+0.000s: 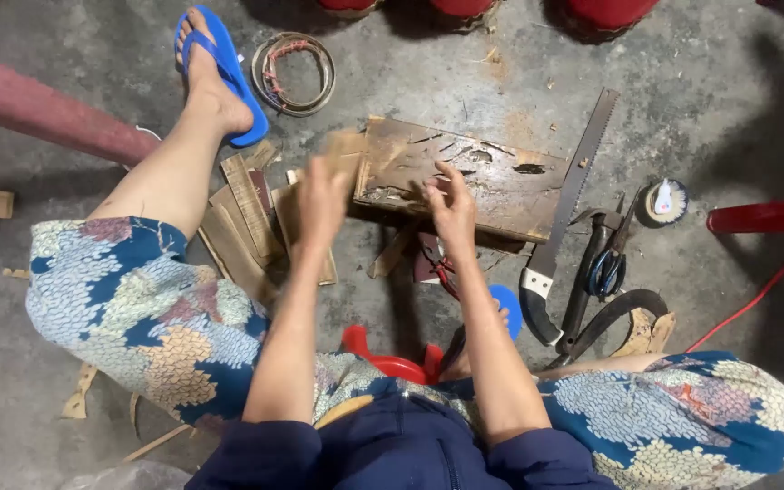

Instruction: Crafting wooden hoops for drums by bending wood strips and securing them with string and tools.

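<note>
Seen from above, a person sits on a low red stool (390, 361) over a concrete floor (719, 109), knees apart in patterned trousers, working at a worn wooden chopping block (492, 181) that lies on the floor straight ahead. The left hand (319, 201) grips a small pale piece of wood (342, 150), fingers closed around it, holding it against the block's left edge. The right hand (451, 210) hovers over the block's near edge with fingers loosely spread, though motion blur hides whether they pinch anything. To do this well, the piece probably needs steadying flat against the block, with the fingertips kept clear of any edge. A stack of thin wooden slats (245, 227) lies just left of the left hand, beside the outstretched leg and blue sandal (229, 73). To the right of the block lie a handsaw (569, 213), blue-handled scissors (607, 268), a curved dark blade (610, 318) and a small glue bottle (663, 198). A coil of strip material (294, 73) sits beyond. Scraps and tools crowd the floor close around the block.
</note>
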